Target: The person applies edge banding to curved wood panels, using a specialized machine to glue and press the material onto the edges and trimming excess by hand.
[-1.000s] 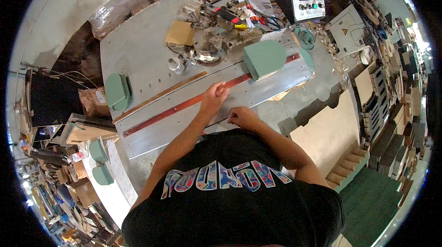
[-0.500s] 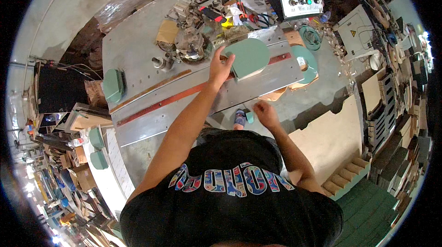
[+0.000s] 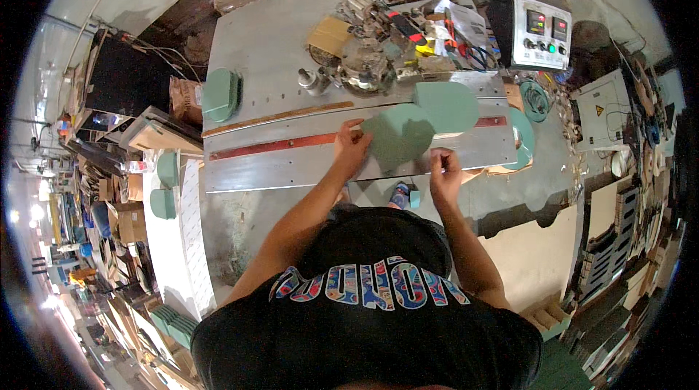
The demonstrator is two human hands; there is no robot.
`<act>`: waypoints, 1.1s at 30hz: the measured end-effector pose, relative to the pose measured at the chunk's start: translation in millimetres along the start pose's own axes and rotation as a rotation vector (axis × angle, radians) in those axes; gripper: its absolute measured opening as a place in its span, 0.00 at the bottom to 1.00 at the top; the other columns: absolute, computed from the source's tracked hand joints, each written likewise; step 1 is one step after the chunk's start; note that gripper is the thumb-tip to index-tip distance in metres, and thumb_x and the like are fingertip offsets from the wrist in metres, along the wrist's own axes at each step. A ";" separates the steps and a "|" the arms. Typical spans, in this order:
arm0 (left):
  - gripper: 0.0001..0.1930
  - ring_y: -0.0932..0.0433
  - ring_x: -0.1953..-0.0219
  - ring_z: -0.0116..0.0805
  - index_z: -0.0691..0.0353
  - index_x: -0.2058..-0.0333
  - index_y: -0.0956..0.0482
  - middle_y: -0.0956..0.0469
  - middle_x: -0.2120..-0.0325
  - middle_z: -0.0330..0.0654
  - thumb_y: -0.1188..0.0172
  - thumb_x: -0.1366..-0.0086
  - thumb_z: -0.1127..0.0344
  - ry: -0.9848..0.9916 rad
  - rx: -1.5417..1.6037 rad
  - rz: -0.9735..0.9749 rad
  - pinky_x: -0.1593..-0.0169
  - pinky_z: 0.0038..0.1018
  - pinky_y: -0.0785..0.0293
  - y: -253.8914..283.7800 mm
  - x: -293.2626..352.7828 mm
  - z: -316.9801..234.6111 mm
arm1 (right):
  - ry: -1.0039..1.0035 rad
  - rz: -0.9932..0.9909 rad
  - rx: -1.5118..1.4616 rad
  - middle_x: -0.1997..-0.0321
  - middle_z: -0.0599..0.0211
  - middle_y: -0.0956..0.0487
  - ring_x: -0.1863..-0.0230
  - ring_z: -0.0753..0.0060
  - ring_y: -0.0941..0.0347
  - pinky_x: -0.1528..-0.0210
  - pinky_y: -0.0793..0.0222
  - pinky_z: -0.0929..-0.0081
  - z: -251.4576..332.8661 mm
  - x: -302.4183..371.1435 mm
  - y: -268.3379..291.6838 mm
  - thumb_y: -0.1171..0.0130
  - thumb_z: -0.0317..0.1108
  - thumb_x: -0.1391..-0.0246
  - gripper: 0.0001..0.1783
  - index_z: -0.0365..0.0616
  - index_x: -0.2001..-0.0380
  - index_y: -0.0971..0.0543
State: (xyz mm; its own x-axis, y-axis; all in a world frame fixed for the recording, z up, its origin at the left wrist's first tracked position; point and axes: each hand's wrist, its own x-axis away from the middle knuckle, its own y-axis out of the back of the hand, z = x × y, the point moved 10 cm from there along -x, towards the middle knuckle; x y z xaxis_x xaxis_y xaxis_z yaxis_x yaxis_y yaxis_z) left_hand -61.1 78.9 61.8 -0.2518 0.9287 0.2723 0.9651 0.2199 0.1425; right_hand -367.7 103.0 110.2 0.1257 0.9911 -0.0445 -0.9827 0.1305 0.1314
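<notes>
My left hand grips the left edge of a thin green panel with a rounded end, held above the metal worktable. Just behind and to the right, a thicker green block with a rounded end lies on the table; the panel partly overlaps it in view. My right hand is by the panel's lower right edge, its fingers pinched together. Whether anything is between those fingers cannot be made out. A red strip runs along the tabletop, partly hidden behind my left hand and the panel.
A greasy machine part, several hand tools and papers cover the table's back. A control box stands at the back right. Another green rounded block sits at the table's left end. A pale board is at my right.
My left hand has brought a green panel nearer to me, away from the block on the table. My right hand has come up beside the panel. The whole view has shifted.
</notes>
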 end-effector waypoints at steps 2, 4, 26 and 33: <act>0.26 0.21 0.68 0.27 0.63 0.37 0.25 0.16 0.70 0.40 0.30 0.32 0.73 0.050 -0.009 -0.015 0.63 0.28 0.23 39.4 1.9 11.5 | -0.033 0.049 0.084 0.65 0.68 0.18 0.65 0.77 0.26 0.59 0.26 0.73 -3.1 9.6 -35.5 0.36 0.34 0.27 0.08 0.41 0.56 0.18; 0.26 0.19 0.68 0.27 0.62 0.37 0.24 0.14 0.69 0.41 0.30 0.32 0.73 0.077 -0.022 -0.029 0.60 0.29 0.22 74.2 -2.3 18.1 | 0.195 0.109 0.242 0.56 0.60 0.17 0.58 0.63 0.22 0.52 0.24 0.64 9.0 11.4 -69.5 0.33 0.31 0.33 0.10 0.41 0.52 0.19; 0.31 0.24 0.45 0.52 0.60 0.30 0.27 0.22 0.45 0.49 0.35 0.28 0.57 -0.688 -0.744 0.202 0.39 0.50 0.28 136.7 -48.9 17.4 | 0.273 0.311 1.109 0.18 0.52 0.41 0.19 0.41 0.45 0.24 0.52 0.33 -12.8 -2.4 -214.0 0.20 0.72 0.63 0.72 0.61 0.18 0.41; 0.36 0.40 0.23 0.46 0.59 0.24 0.34 0.39 0.22 0.42 0.48 0.22 0.43 -0.720 -1.135 0.122 0.25 0.51 0.44 119.8 -49.3 9.8 | 0.197 0.306 1.182 0.18 0.52 0.41 0.19 0.41 0.45 0.24 0.51 0.30 -7.2 -7.5 -222.3 0.20 0.69 0.63 0.71 0.59 0.18 0.42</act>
State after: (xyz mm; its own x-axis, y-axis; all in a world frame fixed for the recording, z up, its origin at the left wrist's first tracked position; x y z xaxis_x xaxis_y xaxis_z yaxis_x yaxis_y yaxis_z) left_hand 67.7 62.5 56.2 0.2623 0.9505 -0.1668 0.2981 0.0846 0.9508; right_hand -151.2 66.3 74.1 -0.2109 0.9774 0.0108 -0.2285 -0.0601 0.9717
